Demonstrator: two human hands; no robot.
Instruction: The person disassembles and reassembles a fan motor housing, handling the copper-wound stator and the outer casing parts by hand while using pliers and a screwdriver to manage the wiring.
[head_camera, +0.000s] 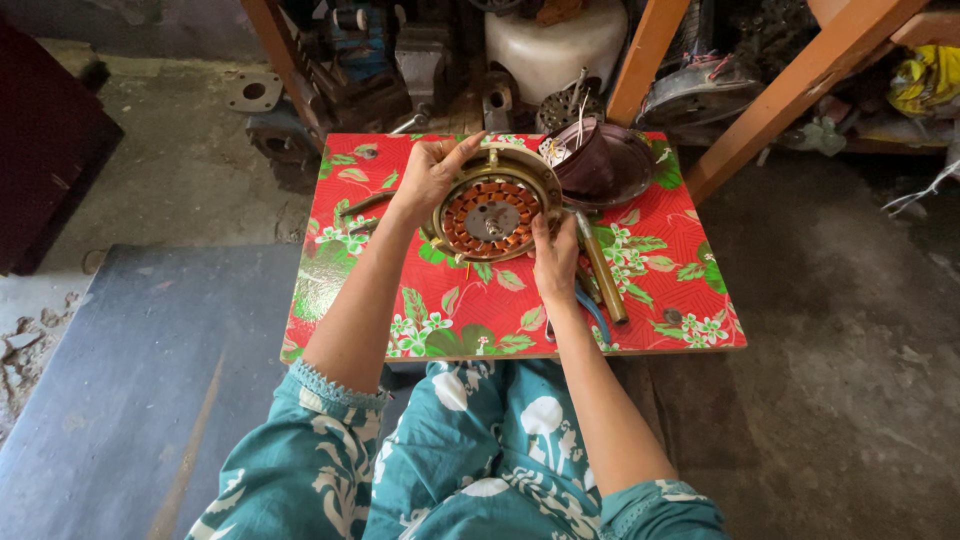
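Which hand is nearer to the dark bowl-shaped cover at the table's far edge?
Right. The right hand grips the motor at its near right rim, just below the cover; the left hand holds the motor's far left rim.

red floral table (690, 250), copper-coloured motor windings (490, 215)

Soft, even daylight filled the scene, brightest on the red flowered surface (680, 260) and the concrete floor (840, 380) to the right. Shadows were faint and diffuse; only a weak one lay under the forearms. The shelves (700, 60) at the top sat in deep shade, their contents hard to make out. No strong glare showed. Focus was sharp in the centre, while the wide lens bent and stretched the frame's edges and corners.
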